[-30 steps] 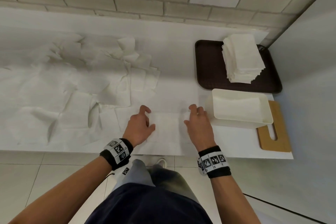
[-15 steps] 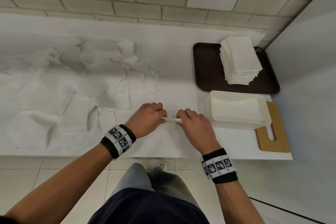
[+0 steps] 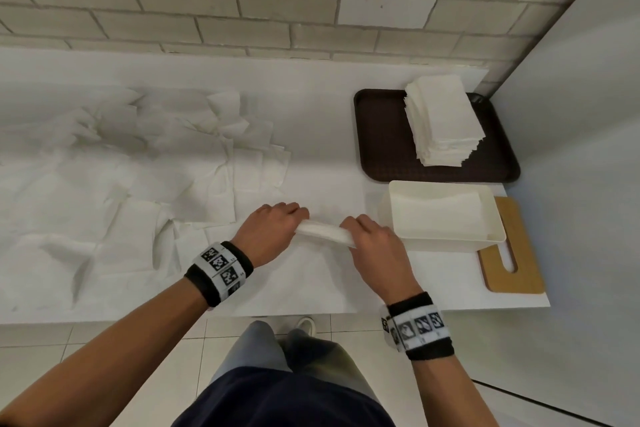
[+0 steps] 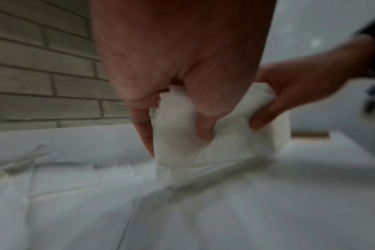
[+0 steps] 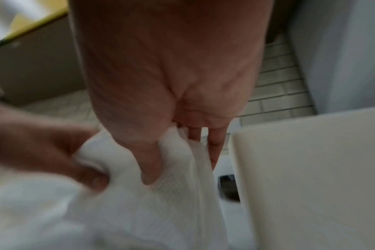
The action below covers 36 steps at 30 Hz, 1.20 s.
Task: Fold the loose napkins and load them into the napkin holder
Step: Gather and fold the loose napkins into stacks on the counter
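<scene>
Left hand (image 3: 268, 234) and right hand (image 3: 375, 246) are each pinching one end of a napkin (image 3: 323, 231), thumb against curled fingers, lifting its folded edge off the white counter (image 3: 433, 274). Just right of the right hand the white napkin holder (image 3: 446, 243) is sitting, folded napkins inside. Further back, loose napkins (image 3: 138, 163) are lying spread at left, and a napkin stack (image 3: 443, 121) is resting on the brown tray (image 3: 381, 135).

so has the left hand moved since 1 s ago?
Yes. The left hand has shifted right, toward the white napkin holder, and now pinches one end of the napkin whose other end the right hand grips.
</scene>
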{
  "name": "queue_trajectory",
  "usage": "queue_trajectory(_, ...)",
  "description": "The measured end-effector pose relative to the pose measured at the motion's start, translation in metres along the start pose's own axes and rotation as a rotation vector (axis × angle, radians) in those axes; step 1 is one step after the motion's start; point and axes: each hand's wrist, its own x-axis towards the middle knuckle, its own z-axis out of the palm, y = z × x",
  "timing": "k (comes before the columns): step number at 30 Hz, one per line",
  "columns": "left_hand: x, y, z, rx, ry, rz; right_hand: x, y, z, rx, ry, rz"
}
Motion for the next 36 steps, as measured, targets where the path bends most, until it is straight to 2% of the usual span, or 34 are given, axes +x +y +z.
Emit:
queue_trajectory(3,0.005,0.008,-0.039,-0.374,0.052,-0.024,-0.007,0.01,-0.053,0.412,0.153,0.112)
queue_trajectory(6,0.022,0.036,-0.069,-0.619,0.158,-0.014,-0.012,0.03,-0.103,0.555,0.362,0.3)
queue_trajectory(8,0.04,0.06,-0.077,-0.704,0.192,-0.038,-0.016,0.055,-0.119,0.623,0.442,0.468)
queue_trajectory(11,0.073,0.092,-0.068,-0.747,0.167,-0.055,-0.02,0.098,-0.122,0.612,0.49,0.652)
queue_trajectory(14,0.101,0.122,-0.049,-0.651,0.111,-0.052,-0.02,0.126,-0.108,0.461,0.475,0.723)
queue_trajectory(16,0.112,0.139,-0.037,-0.535,0.102,-0.028,-0.016,0.139,-0.093,0.314,0.397,0.713)
queue_trajectory(20,0.127,0.157,-0.007,-0.214,0.119,0.028,-0.008,0.153,-0.064,-0.137,0.173,0.632)
queue_trajectory(23,0.135,0.162,0.007,-0.091,0.111,0.03,0.0,0.152,-0.052,-0.25,0.09,0.686)
queue_trajectory(27,0.136,0.163,-0.003,-0.095,0.167,0.067,0.007,0.142,-0.061,-0.227,0.026,0.739)
queue_trajectory(31,0.113,0.128,-0.022,-0.255,0.258,0.044,0.015,0.09,-0.085,-0.109,0.231,0.617)
queue_trajectory(34,0.081,0.059,-0.032,-0.318,0.284,-0.098,0.027,0.037,-0.074,0.087,0.312,0.444)
queue_trajectory(36,0.058,-0.002,-0.035,-0.308,0.283,-0.265,0.044,0.006,-0.049,0.244,0.255,0.395)
